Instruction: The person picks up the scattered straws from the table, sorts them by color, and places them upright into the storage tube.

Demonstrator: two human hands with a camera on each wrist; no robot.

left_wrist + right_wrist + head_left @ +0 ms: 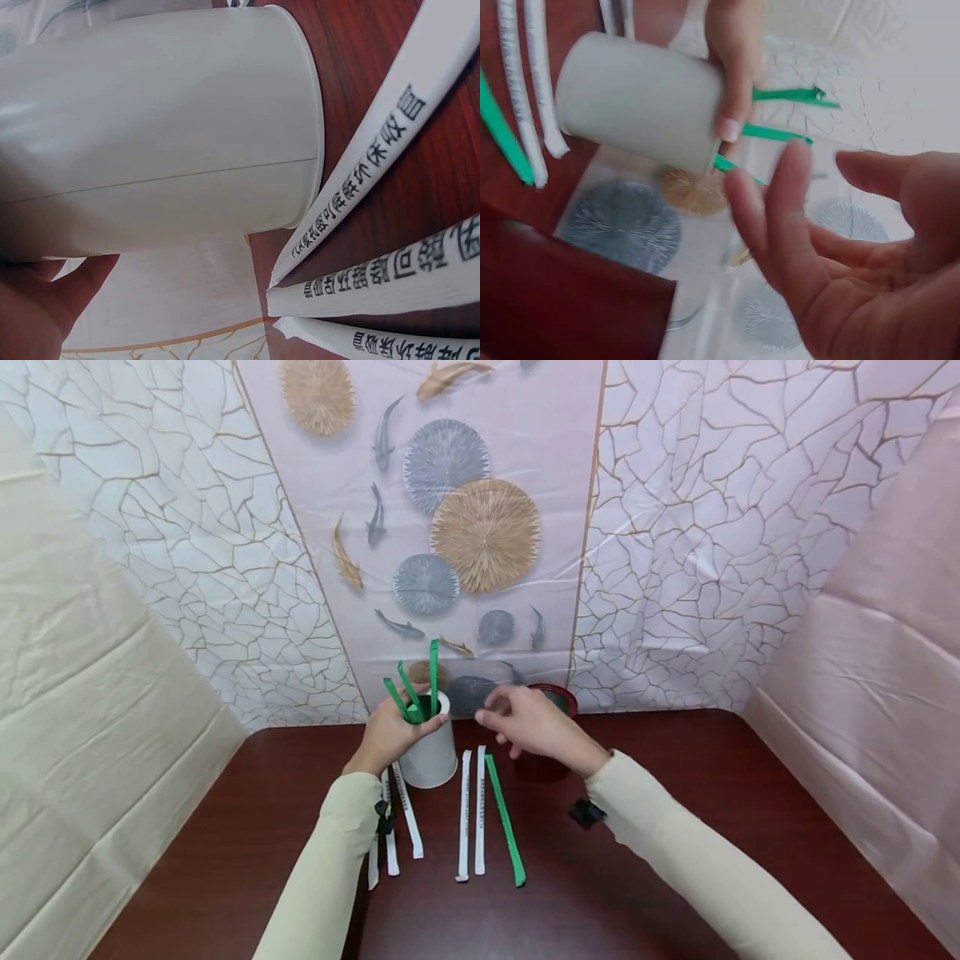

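My left hand (390, 733) grips a white cylindrical canister (432, 758) near its rim, with the thumb at the front edge. Several green-wrapped straws (434, 664) stick up out of its mouth. To the right, my right hand (534, 724) hovers with loosely bent fingers and holds nothing; in the right wrist view a gap shows between thumb and fingers (789, 199). Below it a single green-wrapped straw (505, 822) lies slanted on the table. Two white-wrapped straws (464, 818) lie beside that one. Printed characters run along more white-wrapped straws (375, 281) by the canister's base.
Behind the right hand stands a dark red container (570, 289), its rim (567, 697) partly covered by the hand. The dark red wooden table (660, 793) ends at a patterned cloth backdrop (675, 568). Pale fabric walls (862, 693) rise on both sides.
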